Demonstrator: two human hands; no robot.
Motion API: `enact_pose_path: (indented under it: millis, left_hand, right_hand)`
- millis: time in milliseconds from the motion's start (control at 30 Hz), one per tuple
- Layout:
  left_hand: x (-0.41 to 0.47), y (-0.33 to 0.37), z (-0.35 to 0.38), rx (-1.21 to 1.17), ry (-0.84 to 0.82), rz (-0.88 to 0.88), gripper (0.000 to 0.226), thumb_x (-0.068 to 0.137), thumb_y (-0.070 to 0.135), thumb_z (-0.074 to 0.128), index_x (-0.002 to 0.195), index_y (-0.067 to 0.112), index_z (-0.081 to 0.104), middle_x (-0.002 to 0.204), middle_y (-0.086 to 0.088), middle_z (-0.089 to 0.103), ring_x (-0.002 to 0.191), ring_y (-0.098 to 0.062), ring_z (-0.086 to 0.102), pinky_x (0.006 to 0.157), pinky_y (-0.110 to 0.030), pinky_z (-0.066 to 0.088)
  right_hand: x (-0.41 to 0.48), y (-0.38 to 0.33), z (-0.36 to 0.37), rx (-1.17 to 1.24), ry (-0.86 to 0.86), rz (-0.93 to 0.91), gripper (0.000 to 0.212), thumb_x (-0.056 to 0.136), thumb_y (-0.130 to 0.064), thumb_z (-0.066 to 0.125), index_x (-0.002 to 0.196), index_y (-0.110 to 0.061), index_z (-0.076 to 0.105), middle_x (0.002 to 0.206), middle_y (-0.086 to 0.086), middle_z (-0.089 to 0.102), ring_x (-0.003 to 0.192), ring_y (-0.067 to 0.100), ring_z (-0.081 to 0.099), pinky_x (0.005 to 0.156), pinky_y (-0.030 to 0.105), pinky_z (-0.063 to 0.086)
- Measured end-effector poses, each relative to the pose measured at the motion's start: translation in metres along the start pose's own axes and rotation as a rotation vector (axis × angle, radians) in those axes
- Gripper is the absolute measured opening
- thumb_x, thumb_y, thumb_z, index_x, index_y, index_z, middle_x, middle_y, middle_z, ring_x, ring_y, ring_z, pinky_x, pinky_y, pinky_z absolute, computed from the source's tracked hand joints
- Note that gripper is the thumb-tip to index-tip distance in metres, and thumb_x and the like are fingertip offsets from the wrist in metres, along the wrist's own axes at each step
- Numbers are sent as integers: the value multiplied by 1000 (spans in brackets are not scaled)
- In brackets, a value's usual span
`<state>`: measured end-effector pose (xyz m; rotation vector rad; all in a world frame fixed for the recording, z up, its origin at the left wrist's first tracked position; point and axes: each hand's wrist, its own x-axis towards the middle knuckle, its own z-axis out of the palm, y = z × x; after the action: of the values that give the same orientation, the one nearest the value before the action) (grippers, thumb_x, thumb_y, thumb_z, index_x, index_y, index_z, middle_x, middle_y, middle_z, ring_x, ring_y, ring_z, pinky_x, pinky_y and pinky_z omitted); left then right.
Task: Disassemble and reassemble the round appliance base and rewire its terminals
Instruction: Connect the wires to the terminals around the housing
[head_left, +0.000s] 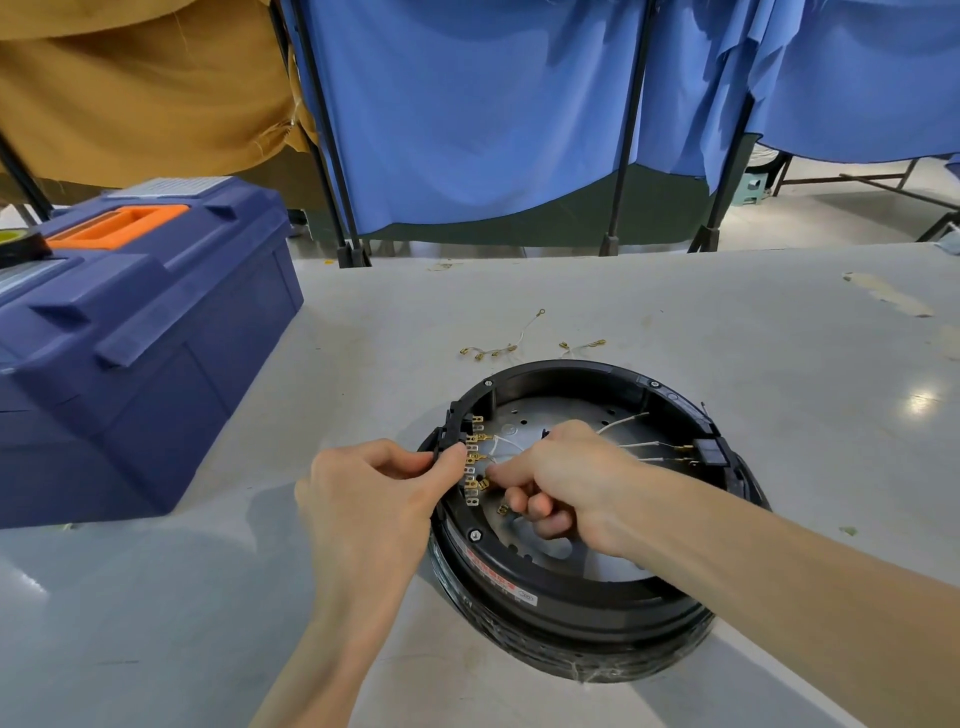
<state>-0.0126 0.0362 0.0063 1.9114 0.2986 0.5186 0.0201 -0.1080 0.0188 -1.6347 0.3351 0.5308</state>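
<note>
Right hand curled, pinching a brass connector at the terminal strip. Left hand grips the black block on the left rim of the round base, mid-table. Best to brace the block and push the connector straight onto its tab. Spare wires lie just beyond, toolbox far left.

The table before me was pale grey, scuffed and glossy, with a bright glare of light near its right edge. Behind the table's far edge I saw blue curtains hanging on black poles, and a mustard-brown cloth behind its left end. Beyond the table's far right corner lay a light floor with a small greenish stool. A dark blue toolbox stood on the table's left side.
</note>
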Motion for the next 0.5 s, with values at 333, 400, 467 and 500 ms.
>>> enact_pose_path:
  millis: [333, 400, 467, 500]
  left_hand:
    - [-2, 0, 1, -10, 5, 12, 19, 64, 37, 87, 60, 22, 75, 50, 11, 66, 56, -3, 62, 60, -23, 47]
    - [-3, 0, 1, -1, 8, 30, 20, 65, 37, 87, 59, 22, 75, 49, 10, 65, 57, -8, 62, 61, -27, 49]
    - [-3, 0, 1, 6, 9, 37, 20, 65, 37, 87, 59, 22, 75, 48, 10, 65, 57, -11, 63, 62, -28, 49]
    - [-4, -1, 1, 6, 9, 36, 21, 65, 37, 87, 58, 22, 74, 48, 9, 65, 57, -12, 64, 63, -29, 50]
  right_hand:
    - [1, -7, 0, 96, -45, 135, 23, 89, 8, 61, 67, 1, 58, 39, 5, 47, 24, 4, 34, 27, 13, 19]
    - [0, -5, 5, 173, -38, 172, 26, 92, 7, 57, 67, 1, 57, 36, 4, 46, 22, 4, 34, 25, 13, 20]
    - [0, -4, 9, 221, -16, 194, 26, 92, 7, 56, 68, 0, 56, 35, 4, 45, 21, 4, 34, 25, 12, 20]
    - [-1, -4, 10, 235, -4, 199, 25, 93, 6, 56, 69, 0, 56, 35, 4, 46, 21, 5, 34, 25, 12, 20]
